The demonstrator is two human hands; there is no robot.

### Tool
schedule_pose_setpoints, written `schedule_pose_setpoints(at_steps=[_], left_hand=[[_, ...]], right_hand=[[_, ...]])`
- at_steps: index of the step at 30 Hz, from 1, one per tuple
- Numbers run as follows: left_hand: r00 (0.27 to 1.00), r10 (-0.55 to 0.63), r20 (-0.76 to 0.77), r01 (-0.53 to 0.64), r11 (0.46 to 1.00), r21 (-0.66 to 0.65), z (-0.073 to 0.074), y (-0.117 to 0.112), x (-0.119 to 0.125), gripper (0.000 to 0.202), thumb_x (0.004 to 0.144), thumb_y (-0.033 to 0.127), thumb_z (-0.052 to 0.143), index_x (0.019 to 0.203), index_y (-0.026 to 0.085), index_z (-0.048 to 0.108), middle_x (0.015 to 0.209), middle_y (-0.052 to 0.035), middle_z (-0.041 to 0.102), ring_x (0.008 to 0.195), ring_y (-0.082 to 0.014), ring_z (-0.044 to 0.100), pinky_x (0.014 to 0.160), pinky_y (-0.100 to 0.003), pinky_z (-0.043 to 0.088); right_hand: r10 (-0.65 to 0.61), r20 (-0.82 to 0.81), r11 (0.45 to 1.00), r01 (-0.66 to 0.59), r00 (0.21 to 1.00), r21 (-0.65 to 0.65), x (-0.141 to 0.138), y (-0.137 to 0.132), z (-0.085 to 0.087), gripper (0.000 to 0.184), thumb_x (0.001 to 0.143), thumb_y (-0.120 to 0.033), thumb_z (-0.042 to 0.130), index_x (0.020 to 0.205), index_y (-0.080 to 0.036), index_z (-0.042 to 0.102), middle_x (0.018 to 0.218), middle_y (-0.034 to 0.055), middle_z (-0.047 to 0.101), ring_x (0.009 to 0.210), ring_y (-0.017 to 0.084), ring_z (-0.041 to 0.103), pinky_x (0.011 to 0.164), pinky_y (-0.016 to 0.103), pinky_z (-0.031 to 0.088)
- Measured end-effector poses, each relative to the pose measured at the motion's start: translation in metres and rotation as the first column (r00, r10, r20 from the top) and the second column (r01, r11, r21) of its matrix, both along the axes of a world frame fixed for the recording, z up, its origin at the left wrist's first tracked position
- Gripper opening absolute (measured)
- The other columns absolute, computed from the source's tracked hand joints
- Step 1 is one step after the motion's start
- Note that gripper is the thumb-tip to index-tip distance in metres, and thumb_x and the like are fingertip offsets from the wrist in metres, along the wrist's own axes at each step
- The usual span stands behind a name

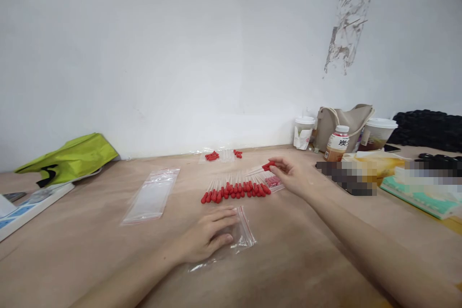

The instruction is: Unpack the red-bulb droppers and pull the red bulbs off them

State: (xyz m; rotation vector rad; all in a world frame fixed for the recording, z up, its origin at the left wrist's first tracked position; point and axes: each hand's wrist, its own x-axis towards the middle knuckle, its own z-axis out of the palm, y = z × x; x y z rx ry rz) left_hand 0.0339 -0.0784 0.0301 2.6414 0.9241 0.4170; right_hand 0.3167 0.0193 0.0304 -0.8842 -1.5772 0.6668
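My left hand [206, 236] lies flat, fingers stretched, on a clear zip bag with a red seal [242, 235] near the table's front. My right hand [290, 173] reaches farther out and pinches the red bulb of a dropper [267, 166] between thumb and fingers. Just left of it a row of several clear droppers with red bulbs [234, 190] lies side by side on the brown table [90, 250]. A small bag with pink contents [273, 181] lies under the right hand.
A stack of empty zip bags [151, 196] lies to the left. More red-bulbed droppers [220, 155] lie by the wall. A green bag [70, 156] sits at far left. Cups [377, 133], a bottle [337, 143], a beige bag [342, 122] and books [415, 187] crowd the right.
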Motion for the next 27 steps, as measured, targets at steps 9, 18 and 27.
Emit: schedule_pose_setpoints(at_steps=[9,18,27], left_hand=[[0.985,-0.137,-0.101,0.134,0.99,-0.036,-0.009,0.002,0.019,0.045,0.088,0.041,0.033,0.131,0.028,0.033,0.141,-0.0019,0.029,0.13,-0.0237,0.022,0.106,-0.042,0.017],[0.872,0.444,0.205,-0.417,0.894,-0.161,-0.018,0.023,-0.003,0.024,0.067,0.035,0.062,0.082,0.018,0.054,0.083,-0.0009,0.053,0.07,-0.0144,0.049,0.064,-0.026,0.039],[0.933,0.333,0.134,-0.257,0.88,-0.4,-0.003,0.023,-0.003,0.019,0.066,0.031,0.062,0.077,0.016,0.057,0.071,0.0018,0.054,0.066,-0.0123,0.048,0.06,-0.022,0.037]], right_hand=[[-0.351,0.633,0.794,-0.139,0.69,0.592,-0.06,0.01,-0.019,0.032,0.081,-0.005,0.037,0.107,-0.012,0.053,0.099,0.0115,0.06,0.091,0.019,0.051,0.081,0.033,0.043],[-0.345,0.805,0.831,-0.242,0.483,0.501,-0.068,0.005,-0.031,0.029,0.083,-0.011,0.043,0.108,-0.02,0.055,0.094,0.0069,0.06,0.089,0.017,0.049,0.079,0.029,0.037],[-0.48,0.648,0.836,0.083,0.591,0.543,-0.038,-0.005,-0.018,0.024,0.084,-0.024,0.041,0.1,-0.018,0.058,0.111,0.0109,0.052,0.092,0.02,0.051,0.079,0.034,0.038]])
